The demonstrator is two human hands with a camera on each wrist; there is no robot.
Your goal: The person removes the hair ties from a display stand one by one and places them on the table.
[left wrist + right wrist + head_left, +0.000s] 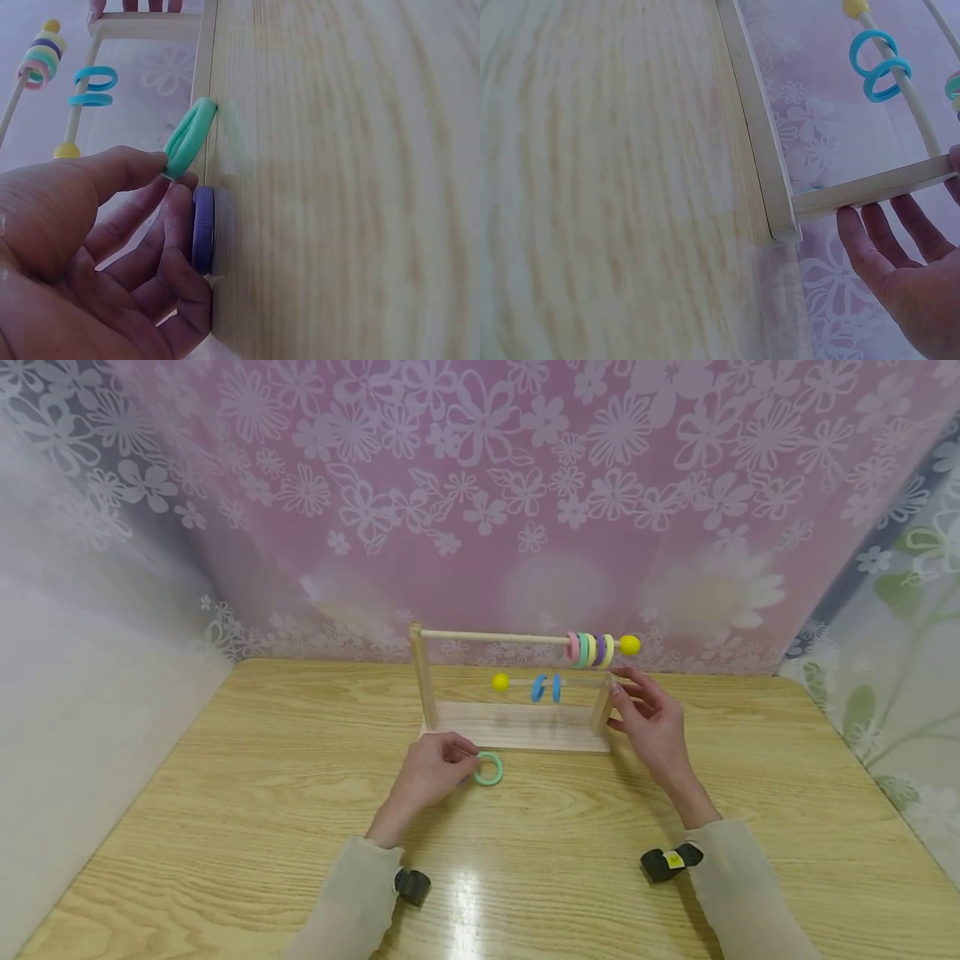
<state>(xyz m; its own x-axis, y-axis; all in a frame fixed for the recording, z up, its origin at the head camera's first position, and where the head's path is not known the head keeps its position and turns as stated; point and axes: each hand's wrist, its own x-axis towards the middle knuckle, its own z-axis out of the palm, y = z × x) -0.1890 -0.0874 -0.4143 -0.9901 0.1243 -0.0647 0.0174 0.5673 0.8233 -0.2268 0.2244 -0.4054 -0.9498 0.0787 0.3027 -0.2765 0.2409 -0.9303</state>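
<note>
My left hand (435,768) pinches a green hair tie (191,139) between thumb and forefinger, just above the tabletop in front of the rack. A purple hair tie (203,231) is against the tabletop beside the other fingers of that hand, mostly hidden in the head view. At the right end of the wooden rack (517,739), my right hand (656,727) holds the short upright post (877,187), thumb near its top and fingers along its outer side. Two blue hair ties (547,688) hang on the lower rod.
Pink, green, yellow and purple hair ties (591,650) sit toward the right end of the upper rod, by its yellow end ball (630,645). Another yellow ball (500,682) caps the lower rod's left end. A floral curtain (480,527) hangs behind the wooden table (540,852).
</note>
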